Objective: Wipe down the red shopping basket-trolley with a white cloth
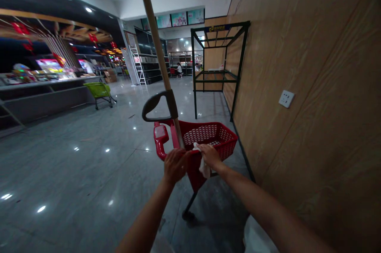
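A red plastic shopping cart (pixel 228 148) with a perforated basket stands in front of me on a wheeled leg. My left hand (pixel 175 164) grips its near rim, fingers curled over the edge beside the foot of a wooden pole (pixel 157 43). With my right hand (pixel 210 156) I hold a white cloth (pixel 204 169) against the same rim, and part of it hangs down outside the basket. The pole leans up out of the cart, passing behind a dark grey loop handle (pixel 159 106). Its lower end is partly hidden near my left hand.
A wood-panelled wall (pixel 285 46) with a white socket (pixel 286 98) runs along the right. Past the cart stands a dark metal frame (pixel 195 74). A green shopping cart (pixel 98 89) is by a long counter (pixel 44 104) at left. A person (pixel 179 69) crouches far back.
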Available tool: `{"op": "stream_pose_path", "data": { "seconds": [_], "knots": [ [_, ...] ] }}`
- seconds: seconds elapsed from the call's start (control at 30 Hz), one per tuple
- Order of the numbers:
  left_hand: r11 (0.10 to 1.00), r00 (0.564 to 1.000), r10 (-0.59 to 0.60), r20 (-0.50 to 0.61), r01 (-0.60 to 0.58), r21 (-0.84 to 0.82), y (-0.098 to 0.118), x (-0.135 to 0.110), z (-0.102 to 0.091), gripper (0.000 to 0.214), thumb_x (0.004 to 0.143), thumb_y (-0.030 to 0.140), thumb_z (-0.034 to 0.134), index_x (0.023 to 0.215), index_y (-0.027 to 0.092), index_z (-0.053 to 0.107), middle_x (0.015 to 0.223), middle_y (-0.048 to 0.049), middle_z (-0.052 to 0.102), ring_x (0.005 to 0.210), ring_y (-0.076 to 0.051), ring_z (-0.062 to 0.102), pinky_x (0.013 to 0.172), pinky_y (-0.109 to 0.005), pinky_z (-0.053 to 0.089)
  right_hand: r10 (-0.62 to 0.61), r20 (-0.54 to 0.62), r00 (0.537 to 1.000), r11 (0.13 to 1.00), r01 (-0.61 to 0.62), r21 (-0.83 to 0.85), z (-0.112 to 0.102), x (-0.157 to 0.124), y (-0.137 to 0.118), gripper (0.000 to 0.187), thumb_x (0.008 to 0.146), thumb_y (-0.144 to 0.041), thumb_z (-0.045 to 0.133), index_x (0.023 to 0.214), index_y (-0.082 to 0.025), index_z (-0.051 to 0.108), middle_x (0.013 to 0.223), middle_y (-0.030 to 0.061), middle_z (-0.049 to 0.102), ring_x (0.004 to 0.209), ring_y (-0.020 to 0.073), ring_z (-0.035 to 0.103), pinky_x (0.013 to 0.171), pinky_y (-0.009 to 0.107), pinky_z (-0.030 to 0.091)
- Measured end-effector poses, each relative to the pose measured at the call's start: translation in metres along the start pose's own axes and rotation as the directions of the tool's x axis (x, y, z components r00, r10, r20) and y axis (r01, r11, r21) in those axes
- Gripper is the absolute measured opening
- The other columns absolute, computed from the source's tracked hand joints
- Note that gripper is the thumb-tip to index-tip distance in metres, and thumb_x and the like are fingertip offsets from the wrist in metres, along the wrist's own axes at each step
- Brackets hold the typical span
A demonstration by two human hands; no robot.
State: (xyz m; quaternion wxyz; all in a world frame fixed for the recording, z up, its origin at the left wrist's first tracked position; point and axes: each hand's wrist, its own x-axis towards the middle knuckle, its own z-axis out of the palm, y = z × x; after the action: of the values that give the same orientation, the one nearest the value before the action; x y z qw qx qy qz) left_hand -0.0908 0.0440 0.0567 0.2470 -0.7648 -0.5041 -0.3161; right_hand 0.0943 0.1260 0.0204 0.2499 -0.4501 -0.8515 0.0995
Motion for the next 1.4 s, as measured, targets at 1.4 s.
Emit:
{"op": "stream_pose_path", "data": {
  "seconds": [1.4],
  "knots": [
    [0.943,0.954,-0.245,0.171,0.194,0.270,0.011,-0.001,0.039,0.030,0.090,0.025,0.043,0.070,0.021,0.065,0.072,-0.0061,0.068,0.075,-0.021,0.058,0.082,-0.038,0.034,-0.145,-0.032,0.989,0.984,0.148,0.099,0.033,-0.018,-0.025,0.053,0.089,-0.008,0.042,0.140,-0.025,0.045,0.141,0.0051,0.049,0.121,0.0160,0.049,0.103,0.028,0.039]
  ]
}}
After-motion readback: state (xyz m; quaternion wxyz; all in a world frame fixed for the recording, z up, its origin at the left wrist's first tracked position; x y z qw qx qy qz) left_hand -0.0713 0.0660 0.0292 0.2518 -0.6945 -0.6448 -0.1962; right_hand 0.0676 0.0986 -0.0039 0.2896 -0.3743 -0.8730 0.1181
